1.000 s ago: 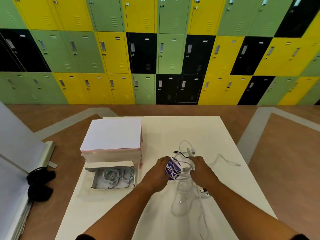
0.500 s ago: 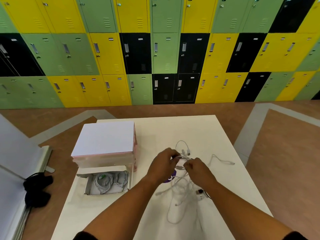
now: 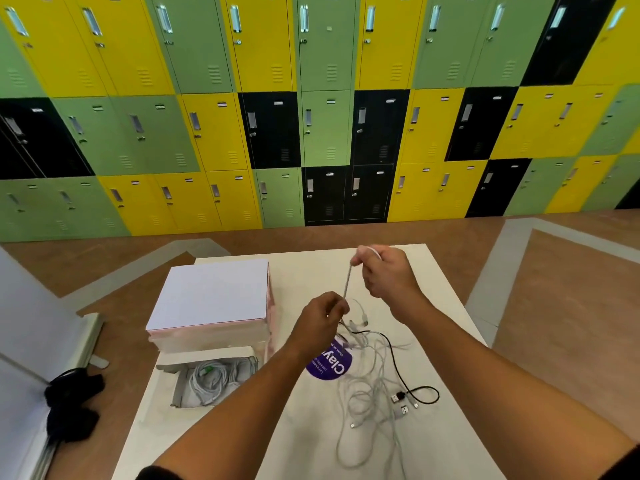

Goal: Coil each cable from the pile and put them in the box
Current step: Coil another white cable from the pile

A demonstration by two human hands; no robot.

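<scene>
Both forearms reach forward. The left hand point(image 3: 323, 320) pinches a cable point(image 3: 347, 285) low down; the right hand point(image 3: 389, 271), higher and farther ahead, pinches its upper part.

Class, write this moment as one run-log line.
left hand: pinches thin white cable | right hand: grips same cable higher | tangled cable pile: on white table | open cardboard box: coiled cables inside
</scene>
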